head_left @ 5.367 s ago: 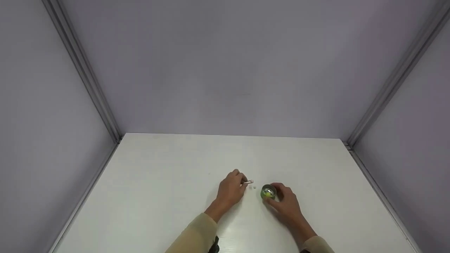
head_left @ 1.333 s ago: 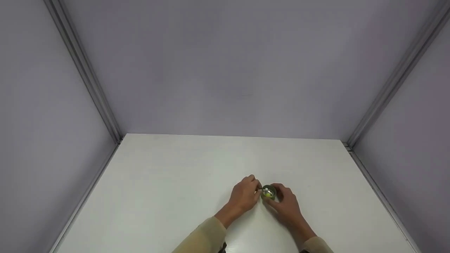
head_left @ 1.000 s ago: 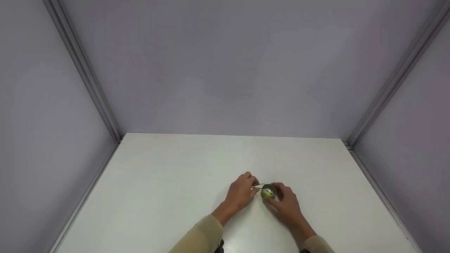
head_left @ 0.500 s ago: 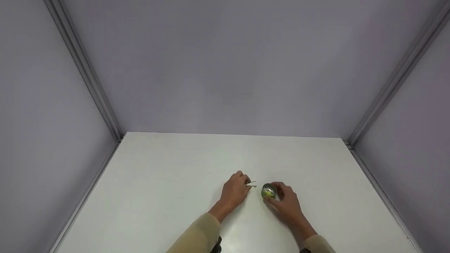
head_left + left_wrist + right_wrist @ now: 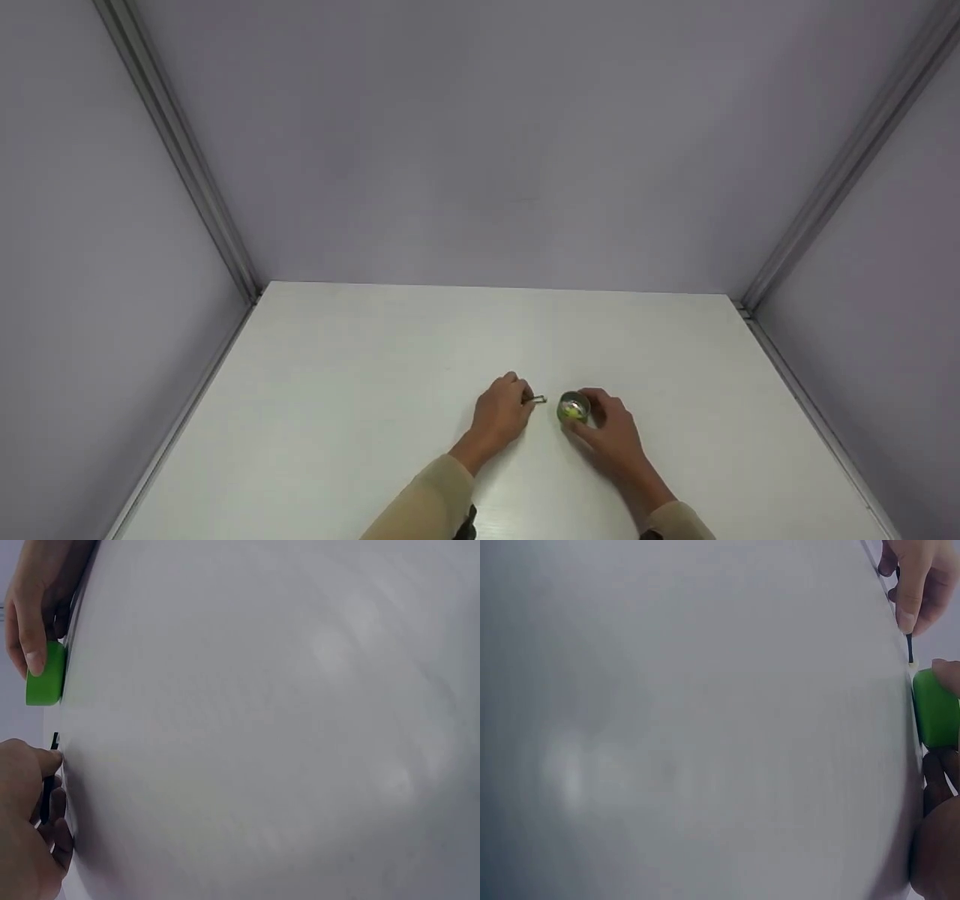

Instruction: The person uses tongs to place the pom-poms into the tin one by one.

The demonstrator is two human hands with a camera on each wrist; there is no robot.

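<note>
A small green cup point(image 5: 574, 409) stands on the white table point(image 5: 360, 375) with pale yellow and white bits inside. My right hand point(image 5: 592, 412) grips it from the right, fingers curled round its side. My left hand point(image 5: 523, 395) pinches thin tweezers point(image 5: 537, 399), whose tips point right and lie low at the table just left of the cup. The left wrist view shows the cup point(image 5: 45, 684) under a right-hand finger, with the tweezers point(image 5: 53, 742) beside my left hand point(image 5: 30, 795). The right wrist view shows the tweezers' dark tip point(image 5: 910, 647) close to the cup point(image 5: 934, 717). Whether the tips hold anything is too small to tell.
Grey walls close the table in at the back and both sides, with metal rails point(image 5: 187, 172) running down the corners. Bare tabletop stretches away to the left point(image 5: 285, 420) and behind the hands.
My left hand brought the tweezers over the cup's mouth, then drew them back to the left and lowered the tips to the table. My right hand and the cup stayed put.
</note>
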